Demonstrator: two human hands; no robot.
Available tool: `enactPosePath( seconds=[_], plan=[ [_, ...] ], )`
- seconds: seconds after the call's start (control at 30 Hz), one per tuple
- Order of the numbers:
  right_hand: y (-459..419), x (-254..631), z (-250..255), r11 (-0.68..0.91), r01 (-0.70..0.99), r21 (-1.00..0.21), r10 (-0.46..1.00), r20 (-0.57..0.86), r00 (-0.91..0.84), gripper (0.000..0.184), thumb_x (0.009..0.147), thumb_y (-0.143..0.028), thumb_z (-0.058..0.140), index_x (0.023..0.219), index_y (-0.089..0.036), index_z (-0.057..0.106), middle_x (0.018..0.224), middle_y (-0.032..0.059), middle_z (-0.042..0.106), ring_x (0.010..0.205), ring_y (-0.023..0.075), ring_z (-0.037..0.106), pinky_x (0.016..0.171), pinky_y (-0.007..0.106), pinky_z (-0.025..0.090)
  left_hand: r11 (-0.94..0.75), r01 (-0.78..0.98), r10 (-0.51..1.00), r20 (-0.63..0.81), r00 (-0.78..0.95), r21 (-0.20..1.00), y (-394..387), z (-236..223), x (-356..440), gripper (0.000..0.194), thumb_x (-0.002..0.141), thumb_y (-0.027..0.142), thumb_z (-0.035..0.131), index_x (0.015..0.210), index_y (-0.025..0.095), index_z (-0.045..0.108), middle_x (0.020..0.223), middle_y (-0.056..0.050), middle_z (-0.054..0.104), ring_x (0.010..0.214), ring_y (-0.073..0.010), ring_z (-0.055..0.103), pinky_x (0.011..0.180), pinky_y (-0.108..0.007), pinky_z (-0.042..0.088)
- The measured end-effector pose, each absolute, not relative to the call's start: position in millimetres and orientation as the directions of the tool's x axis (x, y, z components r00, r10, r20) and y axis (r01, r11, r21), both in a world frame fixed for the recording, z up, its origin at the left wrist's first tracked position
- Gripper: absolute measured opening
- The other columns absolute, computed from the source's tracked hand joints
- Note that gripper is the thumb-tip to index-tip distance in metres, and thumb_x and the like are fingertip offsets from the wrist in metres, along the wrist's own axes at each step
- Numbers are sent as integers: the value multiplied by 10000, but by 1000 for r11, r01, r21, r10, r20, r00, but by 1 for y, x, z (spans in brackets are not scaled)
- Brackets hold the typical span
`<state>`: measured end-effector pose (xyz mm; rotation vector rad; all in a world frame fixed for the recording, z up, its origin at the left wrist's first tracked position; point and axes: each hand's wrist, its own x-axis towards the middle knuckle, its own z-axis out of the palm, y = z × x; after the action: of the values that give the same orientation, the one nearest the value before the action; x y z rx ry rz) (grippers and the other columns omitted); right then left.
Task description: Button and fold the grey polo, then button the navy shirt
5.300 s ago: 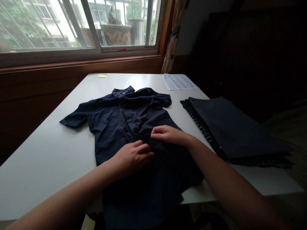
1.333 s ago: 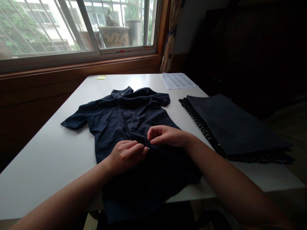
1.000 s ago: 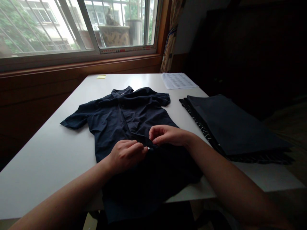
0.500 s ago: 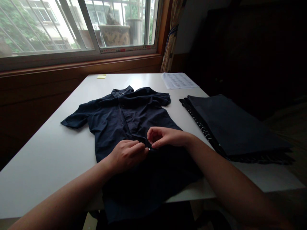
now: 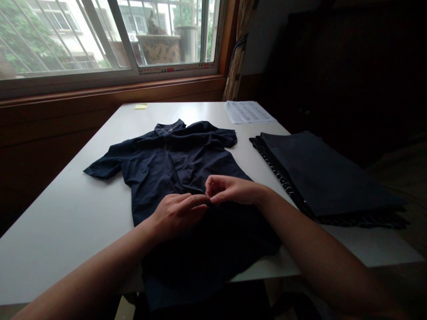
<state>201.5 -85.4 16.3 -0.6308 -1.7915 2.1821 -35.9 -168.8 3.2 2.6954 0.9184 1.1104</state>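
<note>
A dark navy short-sleeved shirt (image 5: 147, 162) lies front up, its collar toward the window and its hem hanging over the near table edge. My left hand (image 5: 180, 211) rests at the shirt's front opening, fingers stretched toward the other hand and closed on the placket. From the right, my right hand (image 5: 230, 190) meets it with thumb and forefinger pinched at the same spot. The fingertips of both hands touch or nearly touch there. Whatever small part of the front sits between them, perhaps a button, is hidden.
On the right of the white table (image 5: 66, 213) lies a stack of dark folded cloth (image 5: 327, 173). Printed paper sheets (image 5: 250, 112) lie at the far right corner, a yellow sticky note (image 5: 140, 106) at the far left. Behind is a barred window (image 5: 133, 40).
My left fingers have straightened and reached over toward the right fingertips, covering a small bright spot that showed between the hands. My right hand has barely moved.
</note>
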Motion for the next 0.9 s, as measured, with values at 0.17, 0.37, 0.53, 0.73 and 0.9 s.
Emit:
enactPosePath(
  seconds=[0.17,0.37,0.53,0.73,0.9],
  plan=[
    [-85,202,14,-246,56,-968,461,-168,-871,330,763,-258,828,959,-190,572,926,-12,649,801,109,583,696,219,443,-818,487,566,578,588,306,-167,-2,-38,236,951,229,612,1186,206,603,1022,-27,746,749,-118,714,668,-222,549],
    [-86,199,15,-273,67,-960,472,-195,-860,345,741,-245,839,939,-183,562,884,-19,665,743,101,606,657,216,452,-811,508,578,532,618,291,-165,-6,-38,236,953,219,593,1188,214,613,1144,-36,716,806,-117,728,719,-221,580],
    [-87,197,19,-280,73,-957,484,-206,-850,368,715,-253,853,891,-184,537,866,-17,673,728,101,600,675,233,467,-818,510,559,576,596,266,-165,-5,-37,146,946,215,584,1082,189,630,1001,-32,724,778,-118,720,697,-209,586],
    [-84,200,17,-190,98,-977,537,-187,-823,326,741,-263,823,894,-190,546,888,-19,648,762,110,581,689,236,452,-820,512,555,578,598,258,-165,-9,-38,120,945,211,574,1059,176,590,896,-28,713,687,-114,683,635,-217,550],
    [-80,204,19,-32,154,-988,579,-144,-803,289,779,-272,794,938,-193,565,902,-14,642,817,130,588,746,258,445,-814,515,564,576,592,268,-165,-7,-40,134,942,208,585,1070,176,562,809,-6,671,622,-107,624,593,-229,497]
  ],
)
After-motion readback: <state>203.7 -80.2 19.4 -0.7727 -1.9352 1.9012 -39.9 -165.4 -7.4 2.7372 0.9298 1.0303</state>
